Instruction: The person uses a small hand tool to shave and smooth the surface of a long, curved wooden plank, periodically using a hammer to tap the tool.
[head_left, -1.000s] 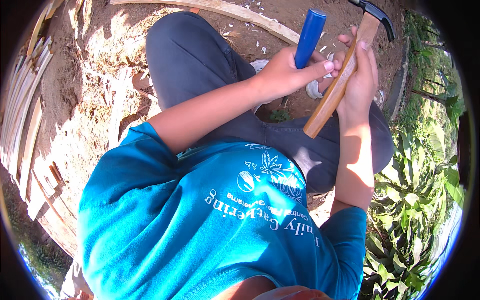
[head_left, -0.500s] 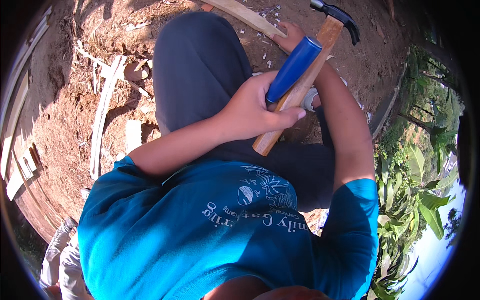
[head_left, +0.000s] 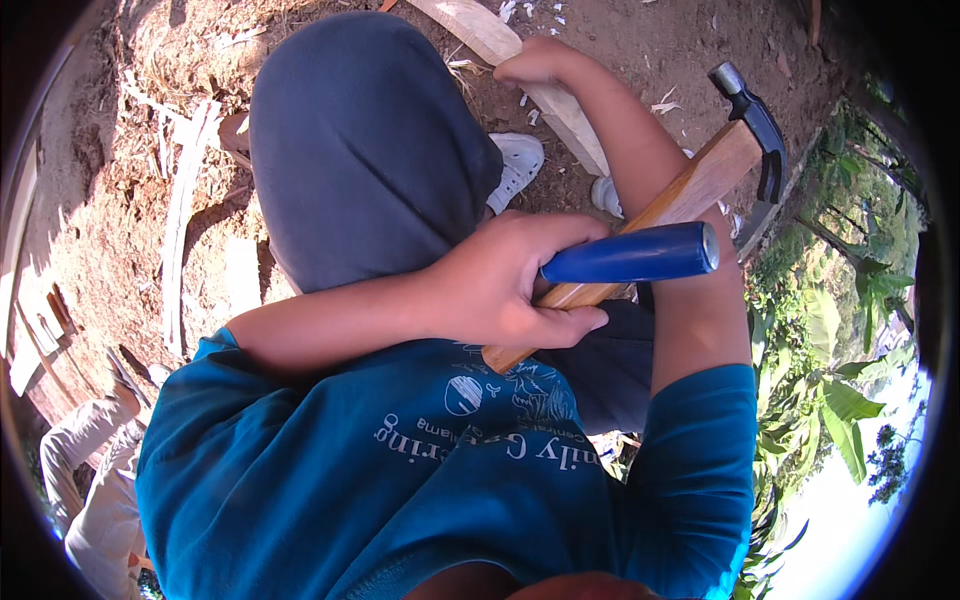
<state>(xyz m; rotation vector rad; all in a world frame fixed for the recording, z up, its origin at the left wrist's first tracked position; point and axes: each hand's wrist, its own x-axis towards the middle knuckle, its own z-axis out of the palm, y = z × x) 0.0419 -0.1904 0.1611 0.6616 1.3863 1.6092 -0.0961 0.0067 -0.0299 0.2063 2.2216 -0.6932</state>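
The right hand [head_left: 540,62] had left the claw hammer [head_left: 690,195], its fingers now gripping the wooden plank [head_left: 540,85]; the left hand [head_left: 500,280] clasped hammer and blue-handled tool [head_left: 630,255] together.

White shoes [head_left: 516,165] rest on reddish dirt [head_left: 120,200] scattered with wood strips [head_left: 180,230]; green leafy plants [head_left: 840,390] grow alongside.

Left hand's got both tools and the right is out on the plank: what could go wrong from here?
The left hand grips the wooden-handled claw hammer and the blue-handled tool in one fist, so either could slip or twist. The hammer head hangs beside the right forearm, near enough to knock it. The right hand rests on the plank; splinters are possible.
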